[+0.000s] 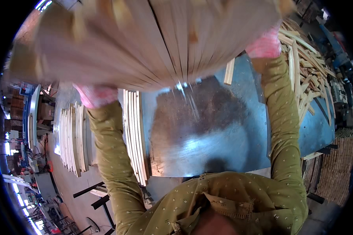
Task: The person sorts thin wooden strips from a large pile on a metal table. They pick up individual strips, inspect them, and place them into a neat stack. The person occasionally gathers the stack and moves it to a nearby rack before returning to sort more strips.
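Note:
A wide bundle of wooden strips (pixel 145 47) is raised in front of me and fills the top of the head view, blurred by motion. At its left side is my left hand (pixel 95 96) in a pink and white glove, gripping the bundle. My right hand (pixel 265 45), gloved alike, holds the opposite side. The bundle hides most of the fingers of both hands. Below it lies a metal-topped table (pixel 231 145), bluish and shiny with a dark worn patch.
Long pale strips (pixel 134 137) lie along the table's left edge, and another stack of strips (pixel 72 137) sits farther left. A loose heap of offcuts (pixel 306 74) covers the right side. One short strip (pixel 229 72) rests at the table's far part. Stacked boards (pixel 335 168) stand at the right.

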{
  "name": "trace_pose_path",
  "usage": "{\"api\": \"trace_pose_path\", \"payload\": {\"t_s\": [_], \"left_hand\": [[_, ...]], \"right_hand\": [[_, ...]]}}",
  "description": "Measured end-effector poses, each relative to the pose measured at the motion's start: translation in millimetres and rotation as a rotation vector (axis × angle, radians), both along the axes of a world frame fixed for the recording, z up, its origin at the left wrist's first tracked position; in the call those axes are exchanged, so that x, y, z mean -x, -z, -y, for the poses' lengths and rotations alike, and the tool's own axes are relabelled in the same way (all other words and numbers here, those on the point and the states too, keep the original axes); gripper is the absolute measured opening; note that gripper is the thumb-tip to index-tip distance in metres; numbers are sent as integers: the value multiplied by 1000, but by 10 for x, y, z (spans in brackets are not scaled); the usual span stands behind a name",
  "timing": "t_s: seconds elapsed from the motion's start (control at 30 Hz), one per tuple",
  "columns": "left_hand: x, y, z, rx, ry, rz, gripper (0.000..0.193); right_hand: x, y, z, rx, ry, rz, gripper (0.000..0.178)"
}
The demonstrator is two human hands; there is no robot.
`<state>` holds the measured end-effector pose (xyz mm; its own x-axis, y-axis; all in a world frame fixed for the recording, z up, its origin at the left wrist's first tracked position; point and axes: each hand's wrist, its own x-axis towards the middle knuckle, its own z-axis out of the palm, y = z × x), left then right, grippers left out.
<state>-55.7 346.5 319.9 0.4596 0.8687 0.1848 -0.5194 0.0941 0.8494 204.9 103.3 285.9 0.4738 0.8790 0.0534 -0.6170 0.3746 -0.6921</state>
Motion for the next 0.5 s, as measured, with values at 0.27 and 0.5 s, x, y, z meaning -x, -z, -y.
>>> {"api": "trace_pose_path", "payload": {"t_s": [0.27, 0.5], "left_hand": [[699, 2954, 629, 476, 248, -342, 76], [967, 3382, 1159, 185, 138, -733, 67]], "right_hand": [[272, 2408, 644, 490, -115, 208, 108], [899, 3110, 1275, 595, -113, 87, 109]]}}
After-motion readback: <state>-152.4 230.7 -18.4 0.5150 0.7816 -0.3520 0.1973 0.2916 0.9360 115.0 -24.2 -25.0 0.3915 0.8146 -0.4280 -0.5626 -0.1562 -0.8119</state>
